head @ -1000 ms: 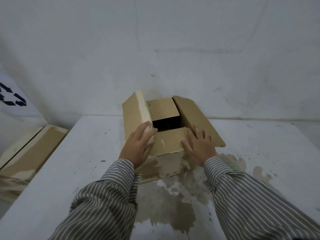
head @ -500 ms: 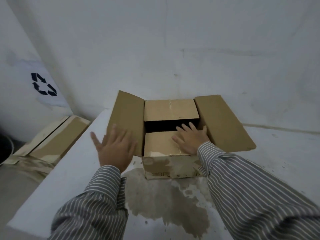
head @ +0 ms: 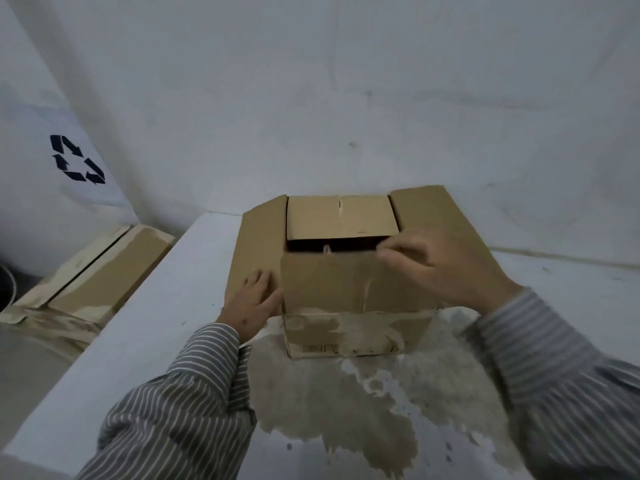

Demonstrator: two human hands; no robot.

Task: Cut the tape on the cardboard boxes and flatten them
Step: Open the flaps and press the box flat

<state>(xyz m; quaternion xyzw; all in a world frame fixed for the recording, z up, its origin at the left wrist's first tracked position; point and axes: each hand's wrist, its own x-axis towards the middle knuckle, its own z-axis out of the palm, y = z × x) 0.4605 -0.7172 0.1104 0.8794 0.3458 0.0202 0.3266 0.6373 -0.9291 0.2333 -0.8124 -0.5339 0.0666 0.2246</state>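
- Head view: your left hand [head: 252, 305] lies flat, fingers straight, on the left flap of the brown cardboard box [head: 349, 292] (standing on the stained white table [head: 194, 306]).
- Your right hand [head: 446, 268] pinches the near flap's edge.

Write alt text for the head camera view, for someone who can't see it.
A person in striped sleeves opens a cardboard box on a stained white table: the left hand rests flat on the left flap, and the right hand reaches over the near flap. Another cardboard box lies left of the table.

Matt brown cardboard box [head: 349, 299]
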